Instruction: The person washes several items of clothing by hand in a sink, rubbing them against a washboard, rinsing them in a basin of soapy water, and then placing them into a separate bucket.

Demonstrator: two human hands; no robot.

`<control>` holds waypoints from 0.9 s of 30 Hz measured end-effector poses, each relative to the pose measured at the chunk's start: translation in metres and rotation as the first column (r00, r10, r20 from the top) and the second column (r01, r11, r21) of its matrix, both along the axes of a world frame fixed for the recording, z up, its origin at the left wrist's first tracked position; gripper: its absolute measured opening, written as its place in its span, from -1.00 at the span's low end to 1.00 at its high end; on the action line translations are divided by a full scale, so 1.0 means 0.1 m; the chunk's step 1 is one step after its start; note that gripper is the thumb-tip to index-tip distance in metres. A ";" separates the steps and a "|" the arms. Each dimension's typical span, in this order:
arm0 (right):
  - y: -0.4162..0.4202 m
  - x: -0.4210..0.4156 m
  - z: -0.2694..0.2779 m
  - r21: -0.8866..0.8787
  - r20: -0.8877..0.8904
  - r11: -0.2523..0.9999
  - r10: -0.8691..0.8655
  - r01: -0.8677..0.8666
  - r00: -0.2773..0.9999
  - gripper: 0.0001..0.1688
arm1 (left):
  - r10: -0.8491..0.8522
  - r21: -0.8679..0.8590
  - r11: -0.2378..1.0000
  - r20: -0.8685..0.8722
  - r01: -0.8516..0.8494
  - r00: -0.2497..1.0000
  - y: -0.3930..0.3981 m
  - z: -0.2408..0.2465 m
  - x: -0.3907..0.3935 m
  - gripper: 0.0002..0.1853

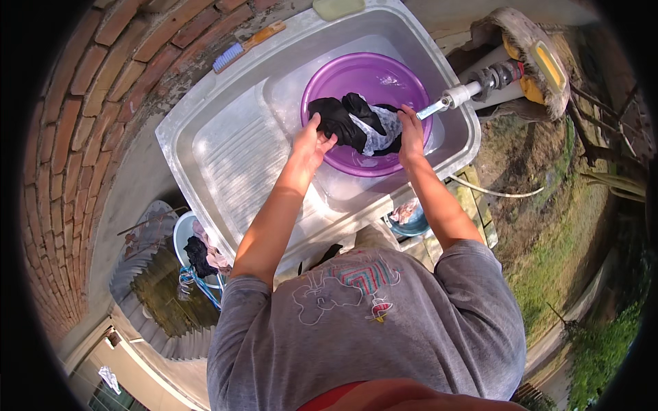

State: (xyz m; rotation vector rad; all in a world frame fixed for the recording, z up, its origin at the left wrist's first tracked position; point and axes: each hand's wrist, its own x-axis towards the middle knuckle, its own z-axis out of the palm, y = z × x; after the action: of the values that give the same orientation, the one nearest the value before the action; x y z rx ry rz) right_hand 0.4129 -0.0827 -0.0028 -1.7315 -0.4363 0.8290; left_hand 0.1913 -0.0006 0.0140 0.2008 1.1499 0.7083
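Note:
A wet black garment [336, 123] with a grey-and-white patterned part [381, 128] is spread between my two hands over a purple plastic basin [360, 167]. My left hand [314, 141] holds the black cloth at its left end, thumb on top and fingers partly spread. At the right end, my right hand [410, 131] grips the cloth near the basin's rim. Water glints in the basin around the garment. The basin stands in the bowl of a pale laundry sink [241, 149] with a ribbed washboard slope on its left.
A metal tap [434, 109] on a white pipe reaches over the basin's right rim. A scrub brush [249, 46] and a greenish soap dish [338, 7] rest on the sink's back edge. Below are a white bucket of clothes [182, 231] and a blue basin [411, 223]. A brick wall [103, 77] rises behind.

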 end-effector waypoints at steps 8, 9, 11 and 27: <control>0.04 -0.32 -0.22 -0.639 0.556 0.582 0.801 -0.502 0.220 0.31 | 0.126 0.528 0.470 -0.833 0.707 0.539 -0.17 -0.18 -0.86 -0.67; 0.11 -0.33 -0.29 -0.694 0.494 0.546 0.835 -0.470 0.242 0.37 | 0.279 0.388 0.430 -0.916 0.815 0.288 -0.19 -0.18 -1.06 -0.61; 0.33 -0.35 -0.39 -0.782 0.364 0.454 0.889 -0.427 0.278 0.50 | 0.432 0.172 0.486 -0.900 0.857 -0.065 -0.27 -0.28 -1.56 -0.53; 0.54 -0.32 -0.50 -0.801 0.477 0.424 0.878 -0.423 -0.022 -0.86 | 0.355 0.007 0.646 -0.888 0.763 -0.292 -0.49 -0.58 -1.93 -0.38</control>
State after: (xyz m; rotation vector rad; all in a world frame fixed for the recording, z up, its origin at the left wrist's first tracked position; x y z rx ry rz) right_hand 0.3808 -0.0283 -0.0527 -2.2875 -2.2652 0.5327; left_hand -0.0018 -0.0495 -0.0442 2.1843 2.2528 0.3382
